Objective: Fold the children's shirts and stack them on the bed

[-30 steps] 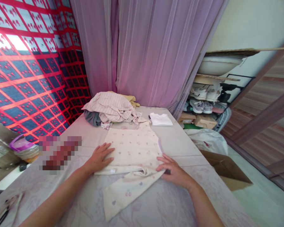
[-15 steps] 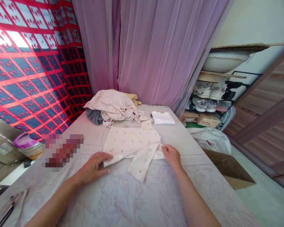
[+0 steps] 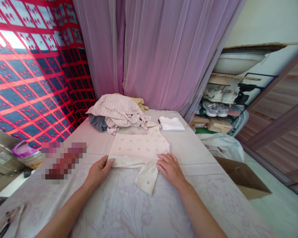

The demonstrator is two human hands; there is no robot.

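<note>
A cream long-sleeved shirt [image 3: 136,145] with small printed motifs lies spread on the patterned sheet [image 3: 119,205] in front of me. Its near edge is folded over in a narrow strip, and one sleeve [image 3: 146,180] angles toward me. My left hand [image 3: 99,170] pinches the left end of the folded strip between thumb and fingers. On the right, my right hand [image 3: 171,168] lies flat with fingers stretched over the shirt where the sleeve starts, holding nothing.
Behind the shirt is a heap of clothes [image 3: 116,110], with a folded white garment [image 3: 172,124] to its right. A blurred-out patch [image 3: 66,162] covers something at left. Beyond the right edge stand a cardboard box [image 3: 238,175] and a shoe rack [image 3: 218,96].
The shirt's near edge has been folded up and away from me, and the sleeve has swung to the right. My right hand has gone from gripping the shirt's right side to resting on it.
</note>
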